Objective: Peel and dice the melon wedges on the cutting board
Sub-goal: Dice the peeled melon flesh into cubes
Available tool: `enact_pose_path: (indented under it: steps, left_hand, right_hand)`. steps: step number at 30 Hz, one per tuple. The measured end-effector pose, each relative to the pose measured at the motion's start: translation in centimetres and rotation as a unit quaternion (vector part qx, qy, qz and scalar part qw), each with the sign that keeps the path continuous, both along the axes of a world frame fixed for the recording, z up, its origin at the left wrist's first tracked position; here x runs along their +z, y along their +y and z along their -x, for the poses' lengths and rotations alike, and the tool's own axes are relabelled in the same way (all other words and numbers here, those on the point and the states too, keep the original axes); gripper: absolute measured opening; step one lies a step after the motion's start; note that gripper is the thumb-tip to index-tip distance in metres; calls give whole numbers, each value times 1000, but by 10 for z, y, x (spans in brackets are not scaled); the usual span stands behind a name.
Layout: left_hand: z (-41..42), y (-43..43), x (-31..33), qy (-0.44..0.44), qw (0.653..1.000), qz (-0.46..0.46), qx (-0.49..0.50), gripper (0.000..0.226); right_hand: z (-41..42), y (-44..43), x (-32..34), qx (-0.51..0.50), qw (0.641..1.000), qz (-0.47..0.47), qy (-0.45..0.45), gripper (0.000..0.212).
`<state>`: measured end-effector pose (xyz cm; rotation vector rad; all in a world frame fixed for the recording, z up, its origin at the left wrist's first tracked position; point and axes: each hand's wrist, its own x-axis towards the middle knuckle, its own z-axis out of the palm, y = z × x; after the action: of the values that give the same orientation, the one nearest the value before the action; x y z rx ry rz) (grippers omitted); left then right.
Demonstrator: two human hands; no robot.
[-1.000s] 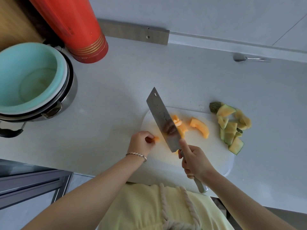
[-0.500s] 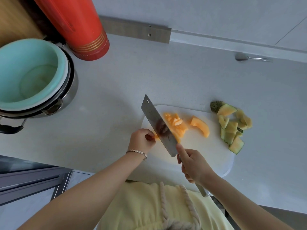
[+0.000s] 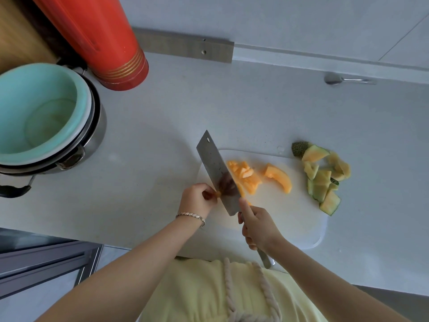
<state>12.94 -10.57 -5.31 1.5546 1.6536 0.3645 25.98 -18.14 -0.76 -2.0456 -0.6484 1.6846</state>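
Observation:
A white cutting board (image 3: 290, 219) lies on the pale counter. On it sit a heap of diced orange melon (image 3: 246, 176) and a peeled curved melon wedge (image 3: 279, 177). My right hand (image 3: 257, 226) grips the handle of a steel cleaver (image 3: 216, 170), whose blade stands on edge at the left of the dice. With curled fingers my left hand (image 3: 197, 198) pinches a small orange melon piece (image 3: 218, 194) against the blade's left face. Most of that piece is hidden by the blade.
A pile of green-edged melon rinds (image 3: 322, 177) lies at the board's right end. A teal bowl stacked in a steel pot (image 3: 46, 122) stands at the left, a red cylinder (image 3: 104, 43) behind it. A metal spoon (image 3: 343, 79) lies by the wall.
The cleaver has shifted left across the melon, uncovering more dice on its right. My left hand has stayed at the blade's left side, holding the small end piece.

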Motion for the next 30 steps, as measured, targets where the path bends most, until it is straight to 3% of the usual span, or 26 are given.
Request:
enact_pose_path:
  steps: [4,7,9,11,14,16,19,21,23,25,30]
  left_hand:
    - [-1,7,2,-21,1000,23,0,10]
    - [0,9,11,3,999,5,-34,11]
    - [4,10,22,27,991,-123,-34,19]
    - [6,14,35,20,952,-298,-69,24]
    - [4,21,58,-32,890,-413,-191,26]
    - [-2,25,71,-23,865,-385,-322,42]
    - [-13,29,81,100,846,-202,-484,78]
    - [-21,31,79,206,805,-110,-546,82]
    - [-29,32,79,250,776,-61,-576,77]
    - [-33,33,80,238,777,-19,-583,77]
    - [-33,40,72,214,817,44,-534,63]
  right_hand:
    - [-11,2,11,-38,998,4,42,51]
    - [-33,1,24,-12,1000,-4,1,51]
    - [-48,-1,33,33,997,-19,-66,51]
    - [-59,-4,39,91,984,-48,-146,51]
    - [-68,-4,48,172,949,-78,-252,56]
    - [-68,-2,50,220,924,-87,-300,56]
    - [-63,2,52,296,884,-94,-349,54]
    - [-59,5,54,349,854,-93,-373,49]
    - [-57,9,58,397,826,-94,-389,44]
    - [-57,12,62,432,804,-92,-398,43]
    - [-57,13,58,481,772,-112,-400,51]
